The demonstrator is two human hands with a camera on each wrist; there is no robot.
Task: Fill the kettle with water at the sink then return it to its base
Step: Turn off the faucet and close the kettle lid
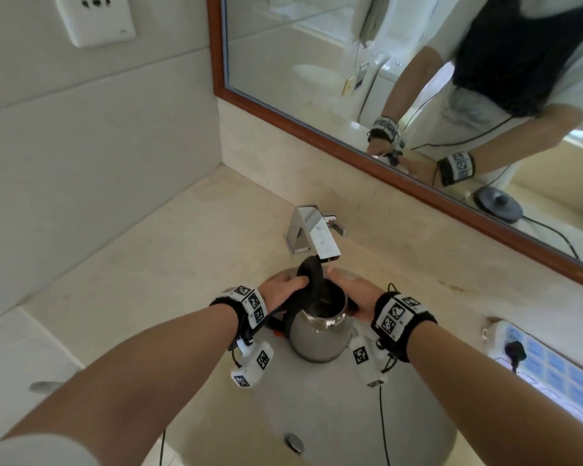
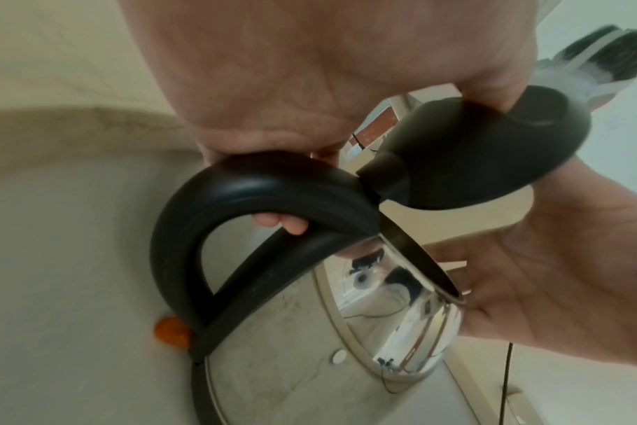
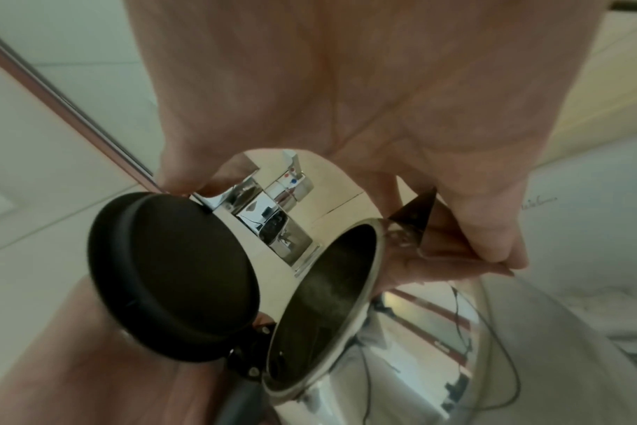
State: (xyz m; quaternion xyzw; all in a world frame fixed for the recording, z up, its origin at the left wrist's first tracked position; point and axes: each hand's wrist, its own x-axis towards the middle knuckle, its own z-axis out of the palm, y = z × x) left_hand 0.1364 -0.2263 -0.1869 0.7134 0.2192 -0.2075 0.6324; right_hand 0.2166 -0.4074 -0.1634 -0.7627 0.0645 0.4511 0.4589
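A steel kettle (image 1: 317, 332) hangs over the sink basin (image 1: 320, 412), its mouth just under the chrome faucet (image 1: 317, 237). Its black lid (image 1: 312, 274) is hinged up and open. My left hand (image 1: 283, 289) grips the black handle (image 2: 259, 195), with a fingertip touching the lid (image 2: 491, 149). My right hand (image 1: 352, 290) holds the rim on the spout side; its fingers (image 3: 491, 230) curl round the spout (image 3: 415, 212). The dark inside (image 3: 328, 302) shows, and I cannot tell whether water is running. The round black base (image 1: 498, 203) appears only as a mirror reflection.
A wood-framed mirror (image 1: 350, 139) runs along the back of the beige counter (image 1: 182, 247). A white power strip (image 1: 518, 351) with a black plug lies on the right. The drain (image 1: 295, 443) sits low in the basin. A wall socket (image 1: 95, 18) is at upper left.
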